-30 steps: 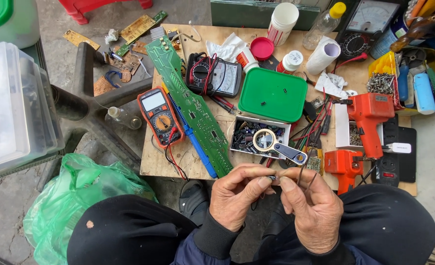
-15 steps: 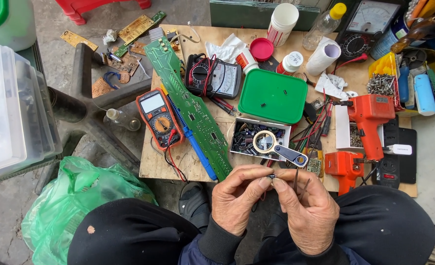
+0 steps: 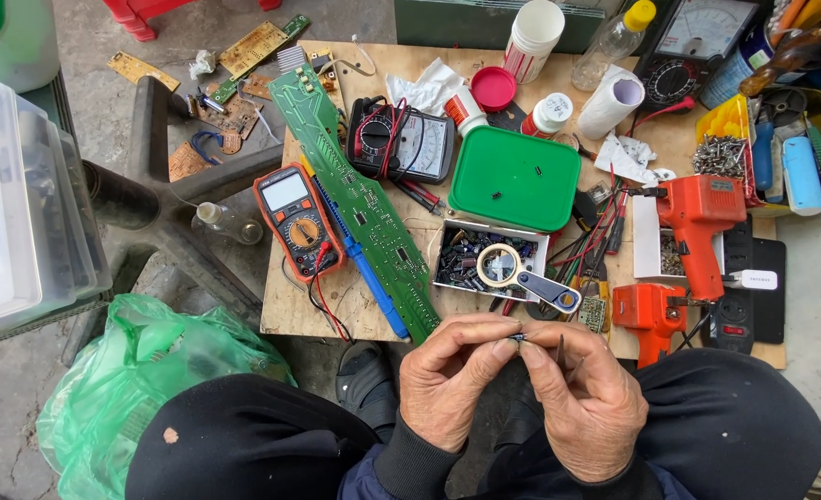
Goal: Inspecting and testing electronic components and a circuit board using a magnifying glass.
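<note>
My left hand (image 3: 452,375) and my right hand (image 3: 584,398) meet over my lap, below the front edge of a wooden board (image 3: 336,310). Both pinch a tiny dark electronic part (image 3: 518,338) between thumb and fingertips. A thin metal lead or pin (image 3: 559,349) sticks up from the right hand's fingers. Just beyond the hands lies a small white box of dark components (image 3: 461,255) with a magnifying glass (image 3: 512,273) across it. A long green circuit board (image 3: 364,199) runs diagonally to the left of the hands.
An orange multimeter (image 3: 297,220), a black analogue meter (image 3: 401,141), a green lid (image 3: 514,179), two orange soldering guns (image 3: 697,227), bottles and screws crowd the board. A green plastic bag (image 3: 151,370) and a clear bin (image 3: 12,213) sit at left.
The hands have stayed together over the lap, with the fingers shifting slightly around the small part. Nothing on the board has moved.
</note>
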